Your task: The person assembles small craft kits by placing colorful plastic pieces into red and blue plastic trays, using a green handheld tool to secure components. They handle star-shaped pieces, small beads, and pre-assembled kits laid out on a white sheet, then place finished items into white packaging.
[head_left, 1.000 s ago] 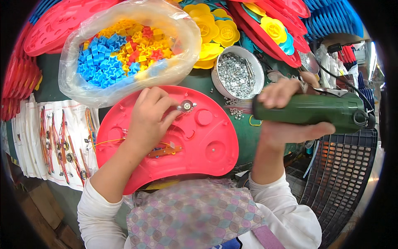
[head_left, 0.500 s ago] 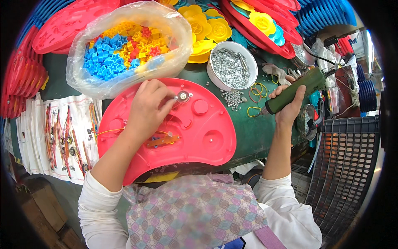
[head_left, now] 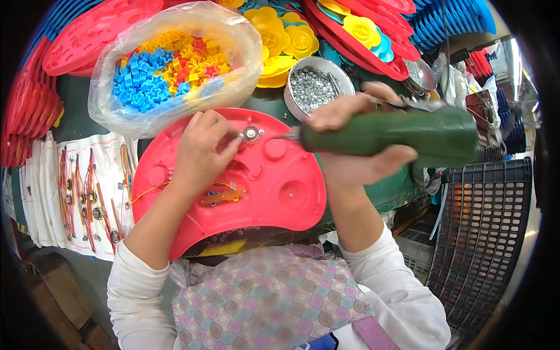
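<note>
At the green tabletop's (head_left: 396, 189) near edge lies a red panel (head_left: 265, 201), beyond it a clear bag (head_left: 175, 119) of stars (head_left: 175, 67), the right hand (head_left: 357, 168), thumb beneath, wrapping a green driver (head_left: 402, 131) near a bowl (head_left: 290, 105) of screws (head_left: 315, 87), the left hand (head_left: 207, 143) curled at a speaker (head_left: 251, 134) on the panel, its hold unclear.

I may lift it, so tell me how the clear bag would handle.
The clear bag would likely sag, its thin film being wrinkled. The loose star pieces would probably shift and could spill, as its mouth gapes.
</note>
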Tool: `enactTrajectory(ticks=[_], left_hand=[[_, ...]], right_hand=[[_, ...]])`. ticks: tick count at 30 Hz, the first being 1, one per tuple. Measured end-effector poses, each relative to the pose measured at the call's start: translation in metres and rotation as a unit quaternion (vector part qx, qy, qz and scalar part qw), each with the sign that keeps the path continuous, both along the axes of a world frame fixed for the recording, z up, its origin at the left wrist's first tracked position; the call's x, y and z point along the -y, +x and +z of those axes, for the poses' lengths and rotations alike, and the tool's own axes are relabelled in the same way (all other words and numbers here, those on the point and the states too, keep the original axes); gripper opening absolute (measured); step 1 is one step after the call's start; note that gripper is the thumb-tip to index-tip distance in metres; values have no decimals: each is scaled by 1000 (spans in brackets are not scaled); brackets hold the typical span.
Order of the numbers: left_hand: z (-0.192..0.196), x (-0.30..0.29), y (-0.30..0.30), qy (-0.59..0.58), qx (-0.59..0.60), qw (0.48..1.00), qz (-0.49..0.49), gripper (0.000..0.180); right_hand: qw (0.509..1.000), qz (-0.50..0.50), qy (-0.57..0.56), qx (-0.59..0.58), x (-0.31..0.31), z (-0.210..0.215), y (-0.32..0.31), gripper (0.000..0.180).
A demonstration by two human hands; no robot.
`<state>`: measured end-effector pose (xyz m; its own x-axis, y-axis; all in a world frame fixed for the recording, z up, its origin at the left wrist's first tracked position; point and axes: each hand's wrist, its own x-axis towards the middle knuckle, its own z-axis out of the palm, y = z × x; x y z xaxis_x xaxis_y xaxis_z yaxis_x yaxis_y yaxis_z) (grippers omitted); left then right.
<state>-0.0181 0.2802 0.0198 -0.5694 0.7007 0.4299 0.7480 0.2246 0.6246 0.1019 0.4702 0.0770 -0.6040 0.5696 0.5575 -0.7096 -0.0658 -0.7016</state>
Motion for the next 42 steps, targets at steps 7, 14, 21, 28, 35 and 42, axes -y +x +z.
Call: enactTrajectory(ticks=[7,14,21,28,35,42], left_hand=[[-1,-2,1,20,4,1000,4,17],[-1,-2,1,27,10,1000,0,17],[2,-2,1,23,13,1000,3,17],[1,-2,-1,26,3,1000,2,17],[3,-2,0,32,18,999,1,18],[0,-1,1,19,20,1000,-3,18]], right_hand=[[988,41,89,120,25,-4,-41,103],[987,61,80,122,22,-4,-41,101],[988,87,62,114,24,-5,-40,100],[969,111,126,182,27,14,-43,104],[954,166,134,209,20,16,-52,109],[967,174,115,144,11,9,-48,113]])
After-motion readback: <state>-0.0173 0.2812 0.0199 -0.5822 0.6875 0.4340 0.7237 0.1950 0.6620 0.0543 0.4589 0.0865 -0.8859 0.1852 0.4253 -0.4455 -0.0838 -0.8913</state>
